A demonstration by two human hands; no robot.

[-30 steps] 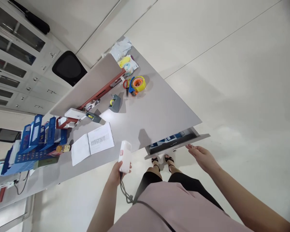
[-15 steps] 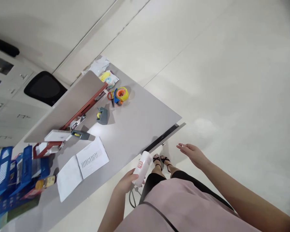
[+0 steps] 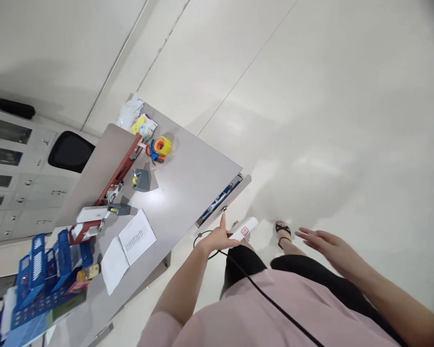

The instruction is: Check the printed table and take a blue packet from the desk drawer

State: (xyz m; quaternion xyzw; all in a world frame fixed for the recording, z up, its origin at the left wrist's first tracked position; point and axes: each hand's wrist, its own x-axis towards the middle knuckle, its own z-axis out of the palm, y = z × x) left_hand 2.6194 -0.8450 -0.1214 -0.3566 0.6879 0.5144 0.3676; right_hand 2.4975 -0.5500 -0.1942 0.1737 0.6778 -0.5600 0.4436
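Observation:
A smooth white block with a red square label [image 3: 245, 230] is in my left hand [image 3: 219, 239], gripped by the thumb and fingers. My left index finger stretches away from it to the small metal key or knob [image 3: 223, 208] on the front of a desk drawer [image 3: 217, 202]. Whether the fingertip presses on it, I cannot tell. The drawer stands partly out, with blue and white items inside. A black cable [image 3: 260, 289] runs by my left hand and across my shirt. My right hand [image 3: 329, 244] hangs over the floor with its fingers extended, holding nothing.
On the grey desk [image 3: 188, 168] are an open booklet [image 3: 132, 246], tape dispensers [image 3: 141, 180], a yellow tape roll [image 3: 162, 145] and blue racks [image 3: 39, 270]. A black chair [image 3: 71, 151] stands beyond the desk, near grey cabinets [image 3: 29, 188].
The drawer is further out than before. My left hand, with the white block, has moved up and right to the drawer front. My right hand has shifted right and down. The view has turned.

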